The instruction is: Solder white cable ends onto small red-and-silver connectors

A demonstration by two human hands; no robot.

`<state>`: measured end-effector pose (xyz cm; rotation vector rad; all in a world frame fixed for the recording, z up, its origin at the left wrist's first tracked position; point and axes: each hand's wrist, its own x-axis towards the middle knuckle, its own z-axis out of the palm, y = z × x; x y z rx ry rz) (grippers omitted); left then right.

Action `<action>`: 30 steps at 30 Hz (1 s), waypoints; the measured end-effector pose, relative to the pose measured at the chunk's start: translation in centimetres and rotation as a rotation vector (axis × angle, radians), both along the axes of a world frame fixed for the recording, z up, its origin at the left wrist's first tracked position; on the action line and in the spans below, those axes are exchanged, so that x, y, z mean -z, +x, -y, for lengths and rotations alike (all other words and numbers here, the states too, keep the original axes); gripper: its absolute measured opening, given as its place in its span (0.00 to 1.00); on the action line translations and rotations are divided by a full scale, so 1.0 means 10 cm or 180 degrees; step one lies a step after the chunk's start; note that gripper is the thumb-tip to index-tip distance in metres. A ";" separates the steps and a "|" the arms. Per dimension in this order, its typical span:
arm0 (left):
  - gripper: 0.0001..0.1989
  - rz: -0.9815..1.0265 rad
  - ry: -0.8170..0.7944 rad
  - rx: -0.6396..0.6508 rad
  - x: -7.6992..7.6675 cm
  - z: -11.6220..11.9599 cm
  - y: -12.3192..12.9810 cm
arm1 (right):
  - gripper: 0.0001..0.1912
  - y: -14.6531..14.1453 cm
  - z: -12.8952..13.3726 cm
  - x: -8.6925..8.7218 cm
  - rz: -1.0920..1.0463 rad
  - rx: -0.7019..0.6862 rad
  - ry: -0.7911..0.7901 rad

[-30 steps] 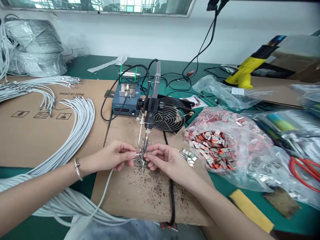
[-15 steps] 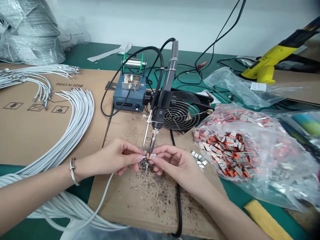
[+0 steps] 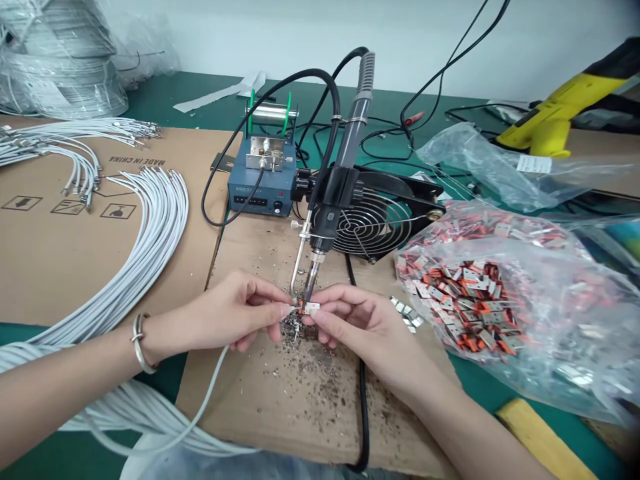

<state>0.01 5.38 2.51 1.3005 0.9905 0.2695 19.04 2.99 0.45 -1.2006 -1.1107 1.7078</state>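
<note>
My left hand (image 3: 255,310) pinches the end of a white cable (image 3: 214,380), which hangs down toward the bundle at the lower left. Between thumb and fingers, my right hand (image 3: 350,320) grips a small USB connector (image 3: 313,307) with an orange part. Cable end and connector meet directly under the tip of a soldering iron (image 3: 313,273), clamped upright at a slant in a stand. A thin metal solder feed tube (image 3: 300,257) comes down beside the iron. The exact contact at the tip is too small to make out.
A blue solder feeder (image 3: 263,183) carries a solder spool (image 3: 273,113). Behind the iron lies a black fan (image 3: 375,223). On the right is a plastic bag of orange-and-silver connectors (image 3: 475,303), near several metal shells (image 3: 406,313). White cables (image 3: 160,233) lie on cardboard at left.
The whole view has shifted slightly, with the iron and hands a little farther right in the picture. Both hands keep their grips under the iron tip.
</note>
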 end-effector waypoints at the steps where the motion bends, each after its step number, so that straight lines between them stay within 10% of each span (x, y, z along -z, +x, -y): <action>1: 0.11 0.0008 -0.0002 -0.0001 0.00 0.00 0.00 | 0.12 0.00 0.00 -0.01 0.0003 -0.0003 0.0011; 30: 0.14 -0.0050 -0.0033 -0.0066 0.04 0.01 -0.01 | 0.09 -0.02 -0.01 0.00 0.0183 0.0003 0.0158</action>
